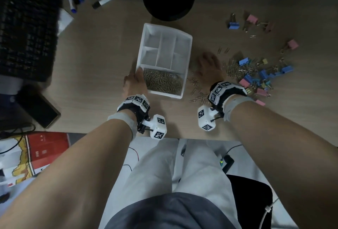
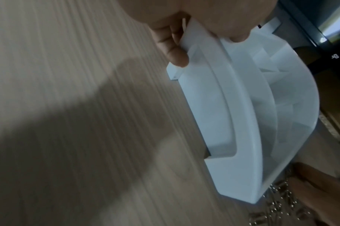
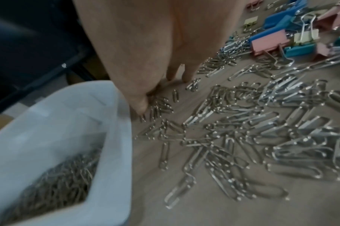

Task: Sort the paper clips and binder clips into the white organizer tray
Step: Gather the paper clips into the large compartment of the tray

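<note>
tray holds six compartments; two hands flank it.

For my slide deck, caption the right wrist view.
Right hand gathers loose paper clips beside the white organizer tray.

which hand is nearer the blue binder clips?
Right. The right hand rests on the desk just left of the blue binder clips; the left hand grips the tray beyond it.
</note>
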Available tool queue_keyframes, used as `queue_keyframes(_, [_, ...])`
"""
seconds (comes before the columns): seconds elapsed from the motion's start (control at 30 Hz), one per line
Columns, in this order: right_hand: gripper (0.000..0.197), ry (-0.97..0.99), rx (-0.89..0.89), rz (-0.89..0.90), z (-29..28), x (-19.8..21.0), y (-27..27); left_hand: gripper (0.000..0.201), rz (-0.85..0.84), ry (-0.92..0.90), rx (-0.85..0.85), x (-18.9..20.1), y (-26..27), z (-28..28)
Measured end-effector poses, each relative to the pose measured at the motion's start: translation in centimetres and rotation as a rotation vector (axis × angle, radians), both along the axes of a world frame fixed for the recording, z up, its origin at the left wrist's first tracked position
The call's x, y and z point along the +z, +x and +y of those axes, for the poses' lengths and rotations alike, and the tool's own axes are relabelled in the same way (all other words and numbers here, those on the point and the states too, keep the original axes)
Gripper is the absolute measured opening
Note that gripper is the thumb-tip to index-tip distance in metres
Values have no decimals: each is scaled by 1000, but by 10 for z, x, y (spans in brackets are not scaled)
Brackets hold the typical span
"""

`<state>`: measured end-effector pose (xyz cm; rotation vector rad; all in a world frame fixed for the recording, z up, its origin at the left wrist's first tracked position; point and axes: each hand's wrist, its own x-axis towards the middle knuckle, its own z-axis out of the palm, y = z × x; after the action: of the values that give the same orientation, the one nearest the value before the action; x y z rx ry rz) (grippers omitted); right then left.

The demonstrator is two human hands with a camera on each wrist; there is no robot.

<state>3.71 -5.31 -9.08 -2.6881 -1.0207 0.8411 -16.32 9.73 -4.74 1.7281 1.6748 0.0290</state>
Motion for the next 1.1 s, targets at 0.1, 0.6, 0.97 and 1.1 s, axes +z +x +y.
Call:
queue_keyframes(0.1, [46, 127, 145, 23, -7, 4, -9, 56, 16, 9, 16, -2, 0, -1])
queue_keyframes(0.6, [84, -52, -100, 58, -11, 19, 58, 51, 109, 114, -13, 7, 31, -9])
queue_keyframes(0.97, [62, 102, -273, -200, -53, 40, -8, 53, 126, 174, 5, 8, 36, -16])
queue_keyframes(1.1, [47, 35, -474, -238, -67, 47, 35, 53, 113, 147, 4, 8, 38, -19])
